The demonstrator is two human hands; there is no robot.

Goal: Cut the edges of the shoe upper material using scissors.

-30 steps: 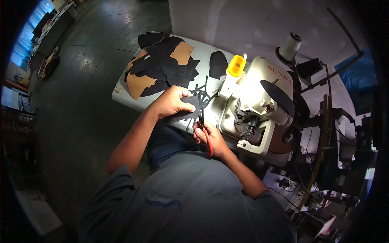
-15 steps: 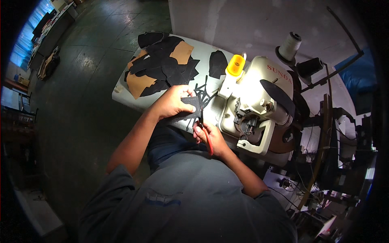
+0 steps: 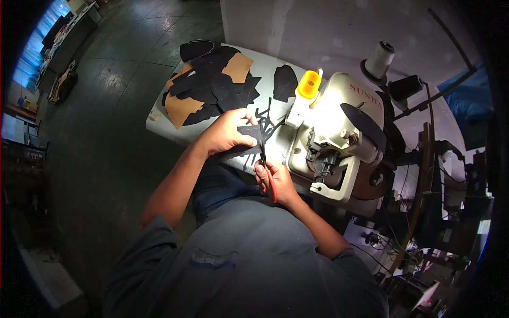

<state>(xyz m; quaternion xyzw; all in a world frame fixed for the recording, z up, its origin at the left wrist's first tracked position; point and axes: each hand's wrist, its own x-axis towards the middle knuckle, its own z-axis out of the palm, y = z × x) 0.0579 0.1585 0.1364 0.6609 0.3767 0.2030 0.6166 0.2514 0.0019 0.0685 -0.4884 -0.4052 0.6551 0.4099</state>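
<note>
My left hand (image 3: 229, 132) pinches a dark, flat piece of material (image 3: 248, 141), thumb on top and fingers behind it. Red-handled scissors (image 3: 271, 183) are in my right hand (image 3: 279, 184), their blades pointing away from me along the right edge of the dark piece. Thin black strips (image 3: 265, 123) lie scattered on the table just beyond the blades. Whether the blades are closed together is hard to make out.
A cream sewing machine (image 3: 339, 111) with a yellow-topped part (image 3: 308, 85) stands at the right of the white table (image 3: 159, 117). Black and tan cut pieces (image 3: 217, 79) are heaped at the far left. Thread cones (image 3: 380, 61) rise behind the machine.
The scissors have shifted slightly, their handle tilting a little to the left and the blades lying closer along the piece's edge. My left hand stays almost still.
</note>
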